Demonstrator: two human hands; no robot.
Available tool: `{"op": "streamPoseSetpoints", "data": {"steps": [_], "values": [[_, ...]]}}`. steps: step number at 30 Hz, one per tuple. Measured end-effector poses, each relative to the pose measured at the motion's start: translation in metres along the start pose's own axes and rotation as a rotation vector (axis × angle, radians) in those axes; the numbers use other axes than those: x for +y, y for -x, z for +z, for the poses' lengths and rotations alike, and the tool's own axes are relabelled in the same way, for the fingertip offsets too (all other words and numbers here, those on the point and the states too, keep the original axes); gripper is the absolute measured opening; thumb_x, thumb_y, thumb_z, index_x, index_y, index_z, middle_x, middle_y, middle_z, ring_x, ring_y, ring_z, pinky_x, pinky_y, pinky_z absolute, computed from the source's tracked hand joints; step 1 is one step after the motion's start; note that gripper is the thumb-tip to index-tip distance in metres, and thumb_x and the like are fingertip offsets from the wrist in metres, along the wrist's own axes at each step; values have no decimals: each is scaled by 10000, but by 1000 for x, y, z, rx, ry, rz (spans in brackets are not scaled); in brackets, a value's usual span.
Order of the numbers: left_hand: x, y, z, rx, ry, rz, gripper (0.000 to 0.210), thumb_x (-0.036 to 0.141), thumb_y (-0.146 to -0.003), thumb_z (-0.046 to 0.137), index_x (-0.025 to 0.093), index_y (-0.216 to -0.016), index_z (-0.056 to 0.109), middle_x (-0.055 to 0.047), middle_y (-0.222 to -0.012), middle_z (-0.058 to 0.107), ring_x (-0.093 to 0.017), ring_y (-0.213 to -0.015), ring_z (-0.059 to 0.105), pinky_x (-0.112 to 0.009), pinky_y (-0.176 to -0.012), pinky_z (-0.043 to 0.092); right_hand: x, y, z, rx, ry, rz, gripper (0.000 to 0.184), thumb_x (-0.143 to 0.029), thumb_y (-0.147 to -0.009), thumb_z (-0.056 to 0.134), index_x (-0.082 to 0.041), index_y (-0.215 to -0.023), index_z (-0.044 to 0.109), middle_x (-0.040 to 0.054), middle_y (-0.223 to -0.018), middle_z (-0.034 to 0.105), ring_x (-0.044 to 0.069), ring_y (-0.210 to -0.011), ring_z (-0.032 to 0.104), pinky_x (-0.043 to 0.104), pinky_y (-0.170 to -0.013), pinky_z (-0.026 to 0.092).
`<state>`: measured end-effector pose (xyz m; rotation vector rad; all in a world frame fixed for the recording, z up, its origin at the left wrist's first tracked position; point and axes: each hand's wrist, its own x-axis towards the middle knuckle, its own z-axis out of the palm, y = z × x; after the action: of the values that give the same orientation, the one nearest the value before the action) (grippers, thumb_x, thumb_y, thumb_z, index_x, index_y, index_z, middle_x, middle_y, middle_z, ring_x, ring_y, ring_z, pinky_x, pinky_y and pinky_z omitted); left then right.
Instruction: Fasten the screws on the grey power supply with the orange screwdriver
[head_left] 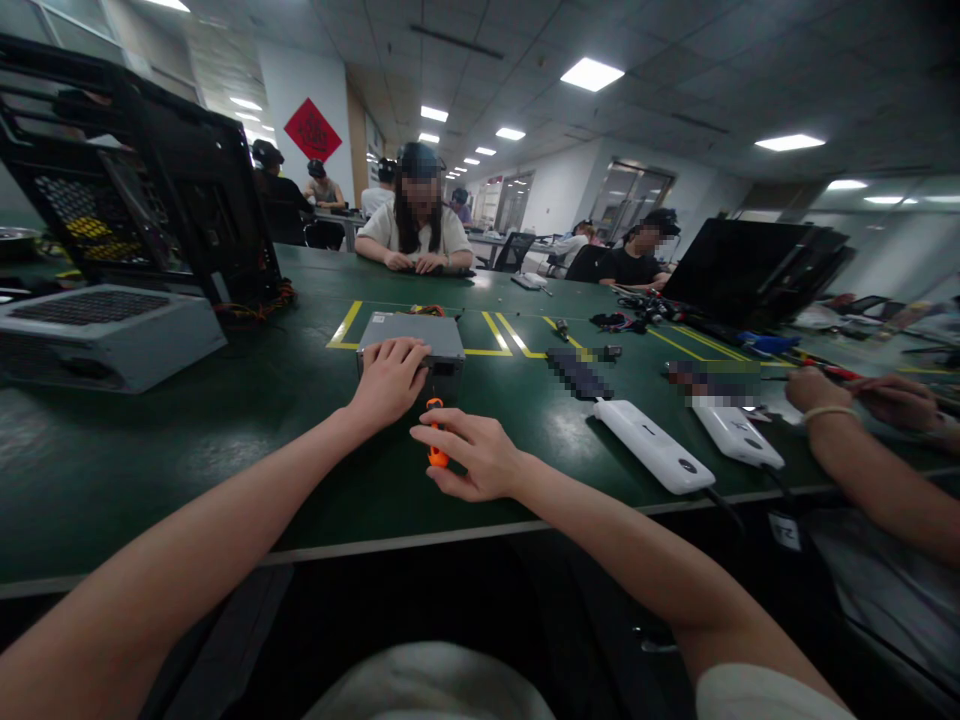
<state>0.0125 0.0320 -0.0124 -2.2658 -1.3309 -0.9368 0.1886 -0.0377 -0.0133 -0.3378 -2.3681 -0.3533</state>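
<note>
The box [441, 334] is touched by the unclenched left hand [391, 384]; the screwdriver [437, 458], pinched by the right hand [481, 460], could be dropped if loosened.

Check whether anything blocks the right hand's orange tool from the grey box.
Nothing visible between them. The left hand lies on the grey box, ahead and left of the orange tool in the right hand; whether its tip touches the box is unclear.

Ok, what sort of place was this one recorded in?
Probably a computer-hardware workshop or training room: a long green workbench marked with yellow lines, what looks like a power supply under the left hand, and an open black computer case.
</note>
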Motion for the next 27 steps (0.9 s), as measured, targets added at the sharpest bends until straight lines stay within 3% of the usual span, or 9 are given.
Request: {"op": "streamPoseSetpoints", "data": {"steps": [7,10,14,19,22,27], "values": [[1,0,-1,-1,16,-8,325,254,-849,380,209,-1148,500,-109,-1187,520,-272,-1082,435,-441,-881,288,2,2,5,103,-51,71,392,-471,-778,547,-172,-987,405,135,-1005,615,178,-934,612,255,-699,502],[1,0,-2,-1,8,-3,320,252,-846,385,212,-1142,501,-105,-1188,521,-271,-1085,436,-440,-878,292,2,3,0,34,9,36,360,-428,-814,498,-158,-1032,399,149,-1037,594,176,-902,614,243,-656,493],[1,-1,-3,-2,-12,4,309,248,-846,387,213,-1131,501,-99,-1191,520,-271,-1089,437,-429,-871,299,-4,0,-14,-85,327,-75,258,-326,-876,414,-186,-1090,452,140,-1076,580,129,-718,609,226,-585,444],[1,0,-3,4,-3,11,317,253,-851,386,203,-1146,489,-101,-1191,522,-265,-1095,435,-422,-875,299,-16,-13,-24,-67,516,174,191,-311,-891,405,-168,-934,524,114,-1009,603,134,-669,576,244,-579,419],[1,1,-2,5,9,9,318,260,-853,387,206,-1150,486,-101,-1195,521,-264,-1095,438,-422,-879,295,-28,-20,-23,-116,589,314,165,-244,-873,419,-143,-950,524,120,-1024,591,165,-701,566,270,-579,414],[0,1,-2,11,1,16,314,255,-847,399,202,-1143,488,-98,-1190,523,-265,-1095,438,-418,-884,291,-39,-21,-21,-216,643,267,232,-132,-878,350,-117,-1049,506,132,-1048,578,157,-706,546,284,-594,388]]}}
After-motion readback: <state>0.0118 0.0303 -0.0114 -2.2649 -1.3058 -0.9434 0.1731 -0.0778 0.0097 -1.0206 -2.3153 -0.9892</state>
